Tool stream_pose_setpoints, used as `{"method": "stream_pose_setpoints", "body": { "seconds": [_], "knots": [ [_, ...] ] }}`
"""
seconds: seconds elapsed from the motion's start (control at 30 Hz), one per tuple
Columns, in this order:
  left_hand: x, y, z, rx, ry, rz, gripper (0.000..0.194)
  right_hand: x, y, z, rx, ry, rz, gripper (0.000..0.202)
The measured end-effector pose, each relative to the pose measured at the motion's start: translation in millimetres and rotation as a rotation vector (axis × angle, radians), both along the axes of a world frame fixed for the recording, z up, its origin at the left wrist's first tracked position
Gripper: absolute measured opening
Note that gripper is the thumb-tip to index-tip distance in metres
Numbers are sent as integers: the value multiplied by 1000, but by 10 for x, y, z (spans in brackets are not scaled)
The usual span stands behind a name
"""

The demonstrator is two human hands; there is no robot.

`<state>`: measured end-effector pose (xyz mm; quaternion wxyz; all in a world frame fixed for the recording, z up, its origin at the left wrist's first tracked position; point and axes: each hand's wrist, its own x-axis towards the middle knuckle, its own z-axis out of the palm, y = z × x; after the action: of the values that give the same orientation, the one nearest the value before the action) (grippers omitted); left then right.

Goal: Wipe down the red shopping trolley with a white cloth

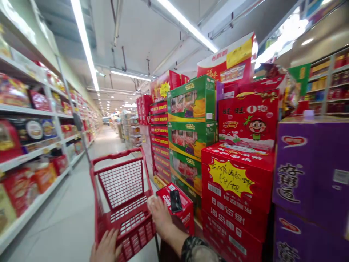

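A red shopping cart (121, 185) with a grid basket stands in front of me. My left hand (106, 245) lies at its near left rim, fingers stretched out and apart. Over the cart's right side reaches my right hand (160, 214), its fingers extended and somewhat blurred. A whitish patch shows at those fingertips; I cannot make out what it is. Just right of that hand, a flat black object (176, 201), which looks like a phone, rests on a red carton (187, 214).
Stacked red cartons (237, 214) with a yellow price sign (231, 176), green gift boxes (191, 102) and purple cartons (300, 163) line the right. Store shelves (35, 153) full of packaged goods run along the left. A pale floor aisle (107, 140) leads ahead.
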<state>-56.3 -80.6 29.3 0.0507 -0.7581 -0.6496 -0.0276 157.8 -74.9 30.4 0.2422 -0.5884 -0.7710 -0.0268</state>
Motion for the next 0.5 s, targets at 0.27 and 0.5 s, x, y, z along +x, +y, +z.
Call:
{"method": "stream_pose_setpoints", "body": {
  "seconds": [0.27,0.5],
  "knots": [
    [142,-145,85,-117,-19,78,63,-506,145,-570,191,-19,223,63],
    [62,-274,9,-43,-115,80,65,-76,85,-250,114,-64,62,68]
  ]
}}
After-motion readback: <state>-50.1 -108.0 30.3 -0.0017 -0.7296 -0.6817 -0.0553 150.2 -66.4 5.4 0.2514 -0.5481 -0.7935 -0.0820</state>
